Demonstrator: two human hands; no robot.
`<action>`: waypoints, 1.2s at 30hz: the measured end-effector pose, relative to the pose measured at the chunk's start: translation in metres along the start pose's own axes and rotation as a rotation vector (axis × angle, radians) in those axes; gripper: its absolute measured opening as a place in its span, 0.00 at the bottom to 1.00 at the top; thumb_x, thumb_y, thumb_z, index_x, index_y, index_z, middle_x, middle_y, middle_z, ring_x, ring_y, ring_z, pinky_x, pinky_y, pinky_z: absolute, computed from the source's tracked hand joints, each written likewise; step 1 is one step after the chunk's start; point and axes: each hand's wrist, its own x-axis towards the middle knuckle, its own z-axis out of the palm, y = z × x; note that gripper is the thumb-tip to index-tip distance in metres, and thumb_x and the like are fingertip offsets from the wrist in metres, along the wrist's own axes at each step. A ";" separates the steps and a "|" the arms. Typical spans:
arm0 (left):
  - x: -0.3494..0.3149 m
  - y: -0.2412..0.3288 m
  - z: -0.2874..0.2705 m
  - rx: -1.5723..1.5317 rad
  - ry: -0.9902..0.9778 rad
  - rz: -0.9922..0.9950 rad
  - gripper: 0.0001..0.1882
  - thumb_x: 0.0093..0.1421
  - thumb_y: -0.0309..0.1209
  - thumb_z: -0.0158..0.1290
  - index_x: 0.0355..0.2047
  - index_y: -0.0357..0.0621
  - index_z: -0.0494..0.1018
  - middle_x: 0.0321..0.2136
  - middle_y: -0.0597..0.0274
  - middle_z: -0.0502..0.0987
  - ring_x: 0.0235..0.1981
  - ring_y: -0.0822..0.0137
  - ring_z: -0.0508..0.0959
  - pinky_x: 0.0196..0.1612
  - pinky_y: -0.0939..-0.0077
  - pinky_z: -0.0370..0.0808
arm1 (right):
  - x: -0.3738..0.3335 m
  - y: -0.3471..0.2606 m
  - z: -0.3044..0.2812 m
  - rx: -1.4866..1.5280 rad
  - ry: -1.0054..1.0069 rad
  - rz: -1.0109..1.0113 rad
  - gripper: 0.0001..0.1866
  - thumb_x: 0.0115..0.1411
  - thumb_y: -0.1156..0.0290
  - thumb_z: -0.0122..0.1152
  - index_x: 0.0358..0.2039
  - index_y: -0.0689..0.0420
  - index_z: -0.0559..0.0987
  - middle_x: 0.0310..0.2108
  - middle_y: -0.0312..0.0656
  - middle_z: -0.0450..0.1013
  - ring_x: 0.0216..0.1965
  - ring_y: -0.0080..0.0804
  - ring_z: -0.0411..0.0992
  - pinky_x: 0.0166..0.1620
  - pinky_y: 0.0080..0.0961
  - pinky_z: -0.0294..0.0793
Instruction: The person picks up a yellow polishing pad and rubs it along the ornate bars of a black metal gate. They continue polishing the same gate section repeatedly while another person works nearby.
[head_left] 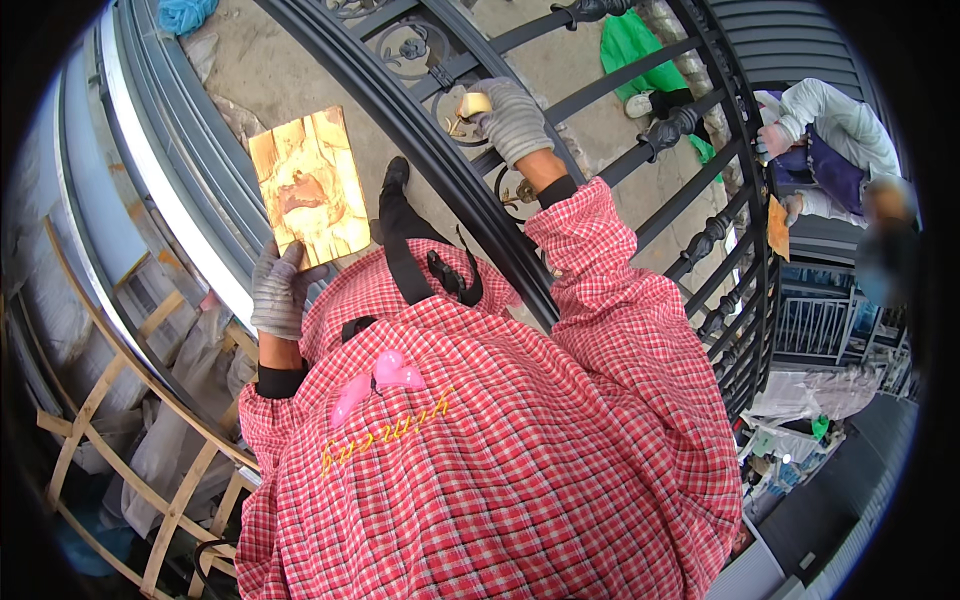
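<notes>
My left hand (pixel 277 293), in a grey knit glove, grips the lower edge of a flat, pale yellow board (pixel 335 170) with a wet-looking brown and gold smear across its middle. My right hand (pixel 512 122), gloved the same way, is closed on a small pale yellow block (pixel 474 104) that looks like a sponge. It is held at the scrollwork of a dark metal gate (pixel 480 215). A scroll under the block has a golden tint; whether the block touches it, I cannot tell. Farther up, a rosette (pixel 412 47) is dark grey.
Across the bars at right, another person (pixel 845 125) in a pale top holds an orange-brown board (pixel 778 230). A green sheet (pixel 640 55) lies beyond the gate. Wrapped metal profiles (pixel 150 170) and a wooden lattice (pixel 180 490) are at left, a blue bag (pixel 185 14) at far left.
</notes>
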 end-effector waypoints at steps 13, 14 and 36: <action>0.003 0.017 0.029 -0.018 0.026 0.022 0.25 0.51 0.31 0.50 0.47 0.31 0.57 0.35 0.55 0.71 0.26 0.69 0.75 0.24 0.83 0.75 | 0.006 -0.058 -0.044 0.352 0.021 -0.178 0.18 0.38 0.78 0.61 0.34 0.58 0.72 0.31 0.43 0.69 0.33 0.36 0.69 0.38 0.24 0.67; 0.006 0.022 0.032 -0.019 0.009 0.014 0.25 0.51 0.31 0.49 0.47 0.31 0.57 0.35 0.55 0.71 0.27 0.69 0.75 0.24 0.83 0.76 | 0.006 -0.070 -0.045 0.396 -0.011 -0.215 0.18 0.38 0.77 0.61 0.34 0.58 0.71 0.31 0.44 0.69 0.33 0.35 0.69 0.38 0.24 0.67; 0.019 0.041 0.034 -0.082 0.081 0.215 0.20 0.53 0.27 0.46 0.45 0.32 0.58 0.36 0.54 0.70 0.31 0.66 0.75 0.25 0.81 0.77 | 0.036 -0.091 -0.034 0.407 0.043 -0.214 0.16 0.40 0.73 0.61 0.33 0.58 0.72 0.31 0.46 0.69 0.33 0.42 0.68 0.38 0.29 0.67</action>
